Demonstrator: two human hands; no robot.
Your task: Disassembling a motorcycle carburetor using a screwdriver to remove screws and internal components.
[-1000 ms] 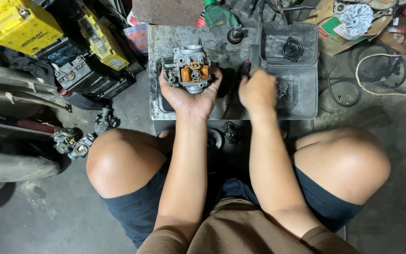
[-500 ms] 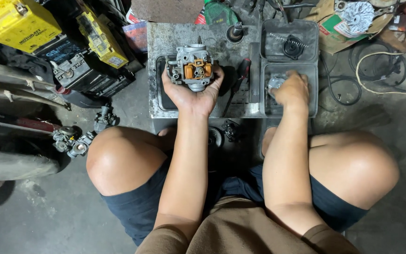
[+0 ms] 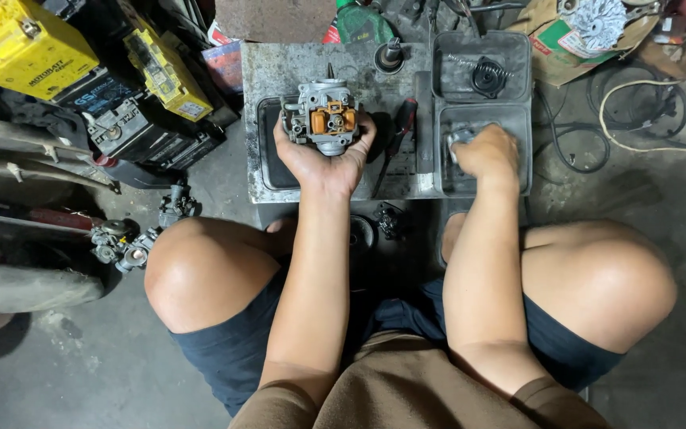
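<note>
- The left hand (image 3: 323,159) gripped a carburetor (image 3: 323,119) from below, palm up, fingers curled round its sides, orange float facing the camera.
- The carburetor sat above the metal tray (image 3: 267,75), just forward of the left knee, held clear of the tray surface as far as could be told.
- The right hand (image 3: 486,155) reached into the near compartment of a grey bin (image 3: 524,151) to the carburetor's right, knuckles up, fingers bent down over a small pale part (image 3: 458,137); whether it pinched that part could not be told.
- The right hand lay level with the carburetor, apart from it, a screwdriver (image 3: 395,139) lying between them on the tray.
- The far compartment held a spring and black cap (image 3: 486,75).
- Both forearms stretched straight ahead between the knees.
- Batteries (image 3: 25,48) stood to the left.
</note>
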